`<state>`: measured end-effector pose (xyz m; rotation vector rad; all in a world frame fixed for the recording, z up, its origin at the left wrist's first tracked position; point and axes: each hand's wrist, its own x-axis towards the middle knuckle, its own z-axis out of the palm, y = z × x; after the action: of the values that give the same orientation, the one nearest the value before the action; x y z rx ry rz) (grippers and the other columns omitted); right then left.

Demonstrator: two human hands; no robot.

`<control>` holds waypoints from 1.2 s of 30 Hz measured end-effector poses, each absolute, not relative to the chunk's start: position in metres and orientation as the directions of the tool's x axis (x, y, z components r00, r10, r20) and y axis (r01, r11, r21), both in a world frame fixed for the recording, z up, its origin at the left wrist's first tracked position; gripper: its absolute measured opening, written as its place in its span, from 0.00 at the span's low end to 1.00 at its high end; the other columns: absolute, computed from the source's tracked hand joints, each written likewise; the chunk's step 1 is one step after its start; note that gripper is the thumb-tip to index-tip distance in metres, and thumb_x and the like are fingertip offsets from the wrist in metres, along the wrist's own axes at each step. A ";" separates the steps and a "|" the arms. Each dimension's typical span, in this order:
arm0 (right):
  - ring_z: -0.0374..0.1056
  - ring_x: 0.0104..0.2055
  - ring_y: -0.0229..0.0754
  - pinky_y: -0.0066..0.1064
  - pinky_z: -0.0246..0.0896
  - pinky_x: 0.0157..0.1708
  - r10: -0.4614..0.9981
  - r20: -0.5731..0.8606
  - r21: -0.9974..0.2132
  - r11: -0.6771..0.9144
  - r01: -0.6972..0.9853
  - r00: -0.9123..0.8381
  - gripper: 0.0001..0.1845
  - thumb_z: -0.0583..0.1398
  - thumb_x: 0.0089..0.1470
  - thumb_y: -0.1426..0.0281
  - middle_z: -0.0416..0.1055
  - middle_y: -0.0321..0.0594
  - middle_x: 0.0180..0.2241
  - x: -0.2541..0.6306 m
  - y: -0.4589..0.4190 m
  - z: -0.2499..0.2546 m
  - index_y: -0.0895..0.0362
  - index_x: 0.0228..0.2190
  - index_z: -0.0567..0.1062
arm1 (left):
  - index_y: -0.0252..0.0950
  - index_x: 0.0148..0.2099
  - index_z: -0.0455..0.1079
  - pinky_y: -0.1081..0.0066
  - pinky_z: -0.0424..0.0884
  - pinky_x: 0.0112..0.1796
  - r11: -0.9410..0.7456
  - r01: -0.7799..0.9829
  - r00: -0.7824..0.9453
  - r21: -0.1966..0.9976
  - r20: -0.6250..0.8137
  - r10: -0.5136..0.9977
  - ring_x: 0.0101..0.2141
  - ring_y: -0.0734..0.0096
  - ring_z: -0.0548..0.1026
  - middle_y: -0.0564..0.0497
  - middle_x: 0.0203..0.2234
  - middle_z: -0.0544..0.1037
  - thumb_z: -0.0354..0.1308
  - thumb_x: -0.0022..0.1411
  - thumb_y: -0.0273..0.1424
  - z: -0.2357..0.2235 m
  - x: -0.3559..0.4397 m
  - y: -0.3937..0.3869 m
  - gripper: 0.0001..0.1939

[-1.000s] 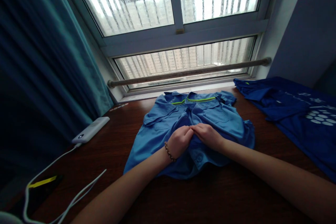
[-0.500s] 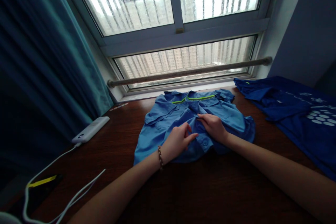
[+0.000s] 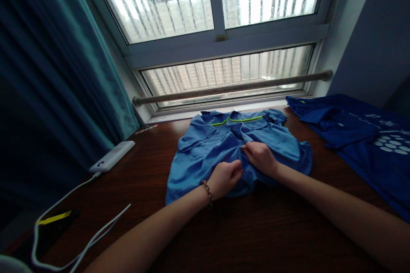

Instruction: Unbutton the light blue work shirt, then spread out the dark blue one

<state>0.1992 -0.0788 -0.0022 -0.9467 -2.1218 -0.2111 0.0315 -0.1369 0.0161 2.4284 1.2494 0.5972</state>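
A light blue button shirt (image 3: 205,149) with a lime-green collar stripe lies on the dark wooden table (image 3: 262,230), collar toward the window. My left hand (image 3: 226,177), a bead bracelet at its wrist, is closed and pinches the shirt's front placket near the hem. My right hand (image 3: 260,158) is closed on the same placket just above and to the right. Both hands rest on the cloth, close together at the shirt's middle.
A dark blue garment (image 3: 358,140) with white print lies at the right. A white power bank (image 3: 112,156) with a white cable (image 3: 80,247) sits at the left, near a black and yellow object (image 3: 53,222). A teal curtain (image 3: 57,72) hangs left; a window and rail are behind.
The shirt's lower edge has been drawn up away from me. My left hand went from fist to spread fingers and is now closed on the placket again; my right hand moved slightly up.
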 end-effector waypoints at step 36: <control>0.60 0.28 0.33 0.24 0.57 0.28 0.628 0.602 -0.542 0.775 0.326 -0.493 0.04 0.56 0.49 0.74 0.62 0.37 0.30 0.182 -0.101 0.013 0.57 0.31 0.67 | 0.32 0.34 0.63 0.81 0.62 0.19 0.094 -0.176 0.151 0.980 -0.067 0.986 0.21 0.82 0.67 0.55 0.25 0.68 0.64 0.41 0.31 0.018 0.021 -0.112 0.17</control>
<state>0.1822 -0.1009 0.0126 -0.7087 -2.1198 0.4553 0.0214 -0.1115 0.0181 1.0813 1.0081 1.1264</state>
